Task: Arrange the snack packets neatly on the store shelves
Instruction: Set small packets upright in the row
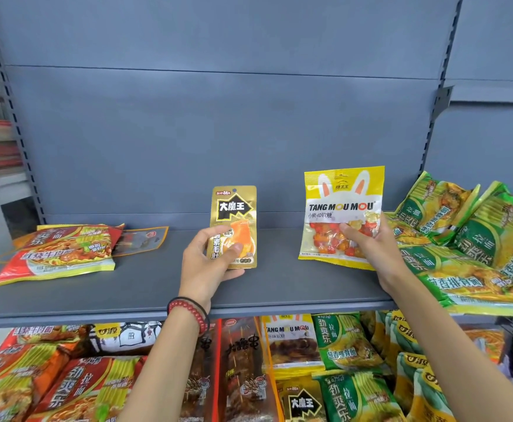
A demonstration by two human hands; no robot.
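Spanning the view, a grey shelf [145, 284] with a grey back panel [218, 117] holds red noodle packs [60, 254] at left and green noodle packs [468, 248] at right. Over its middle, the left hand [206, 263] pinches an upright gold packet [234, 208], and the right hand [371, 248] pinches a yellow gummy bag [340, 205].

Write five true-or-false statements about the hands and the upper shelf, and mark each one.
1. The left hand holds a gold packet upright. True.
2. The right hand is empty. False: it grips the yellow gummy bag.
3. Red noodle packets lie on the left of the shelf. True.
4. The green noodle packets stand in a neat row. False: they lie piled and tilted on the right.
5. A red bead bracelet is on the left wrist. True.
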